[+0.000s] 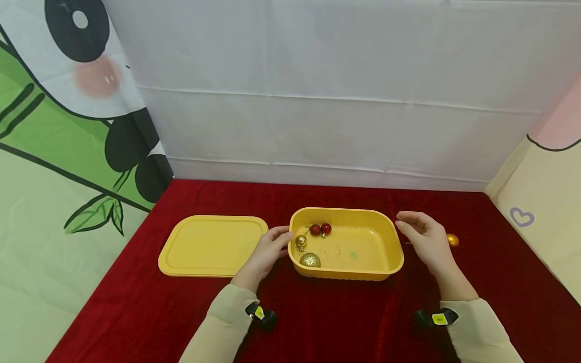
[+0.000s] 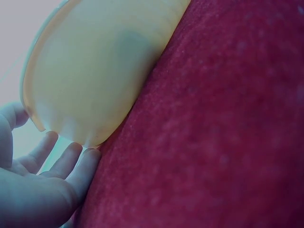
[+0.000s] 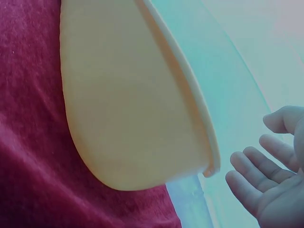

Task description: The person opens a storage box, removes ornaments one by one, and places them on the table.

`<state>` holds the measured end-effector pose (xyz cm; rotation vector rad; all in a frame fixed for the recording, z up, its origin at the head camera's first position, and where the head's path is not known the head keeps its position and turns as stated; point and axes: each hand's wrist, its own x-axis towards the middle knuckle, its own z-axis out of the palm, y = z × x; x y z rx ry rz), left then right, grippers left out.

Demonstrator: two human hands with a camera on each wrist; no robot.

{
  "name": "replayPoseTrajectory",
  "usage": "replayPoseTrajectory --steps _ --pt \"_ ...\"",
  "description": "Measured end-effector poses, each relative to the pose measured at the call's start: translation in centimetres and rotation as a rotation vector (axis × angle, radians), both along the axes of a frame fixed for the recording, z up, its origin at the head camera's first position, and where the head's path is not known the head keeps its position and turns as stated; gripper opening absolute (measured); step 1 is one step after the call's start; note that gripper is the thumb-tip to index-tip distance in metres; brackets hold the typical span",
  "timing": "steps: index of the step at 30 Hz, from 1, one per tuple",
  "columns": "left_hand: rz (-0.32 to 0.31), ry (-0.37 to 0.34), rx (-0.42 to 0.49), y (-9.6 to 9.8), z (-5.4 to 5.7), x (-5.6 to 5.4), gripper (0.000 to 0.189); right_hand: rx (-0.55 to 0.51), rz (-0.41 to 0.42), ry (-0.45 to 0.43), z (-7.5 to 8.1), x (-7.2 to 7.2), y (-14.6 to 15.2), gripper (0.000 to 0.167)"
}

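While gripping the left end of 1 yellow box (image 1: 363, 249) with the left hand (image 1: 265, 252), thumb at the rim and fingertips against the outer wall, have the right hand (image 1: 424, 242) just beside the other end, fingers loosely bent and parted, holding nothing. Find the box upright on the tabletop (image 1: 336, 322), between the 2 hands: smooth, plastic-looking, a rounded rectangle with an open top and a protruding lip. Count 4 balls inside, all toward the left end: 2 small red balls (image 1: 326, 229), round and shiny; 1 small gold ball (image 1: 301, 240), polished; 1 larger glitter ball (image 1: 310, 259), grainy and gold. Notice fine specks and 1 greenish smudge on the box floor. See 1 more ball, an orange-gold ball (image 1: 453, 239), glossy, on the tabletop to the right of the right hand. Note 1 flat yellow lid (image 1: 213, 246) left of the box, round-cornered, with a shallow border. Count 2 pale sleeves (image 1: 227, 317) behind the hands. Find deep red, velvety cloth over the tabletop. Look beyond to white fabric (image 1: 340, 65), crossed by fold lines.
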<state>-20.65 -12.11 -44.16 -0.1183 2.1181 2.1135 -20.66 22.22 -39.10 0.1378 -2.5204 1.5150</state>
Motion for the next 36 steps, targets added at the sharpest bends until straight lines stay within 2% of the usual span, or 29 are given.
replayPoseTrajectory --steps 21,31,36 --pt "-0.010 -0.001 -0.013 -0.1 0.0 0.0 0.044 -0.007 0.087 -0.004 -0.6 -0.1 -1.8 0.037" --pt "-0.012 -0.002 -0.005 -0.1 0.1 0.0 0.043 0.022 0.112 0.004 -0.8 -0.8 -3.1 0.033" --pt "-0.031 -0.008 0.002 0.1 1.5 0.7 0.043 0.033 0.147 0.007 -0.7 -0.7 -3.8 0.034"
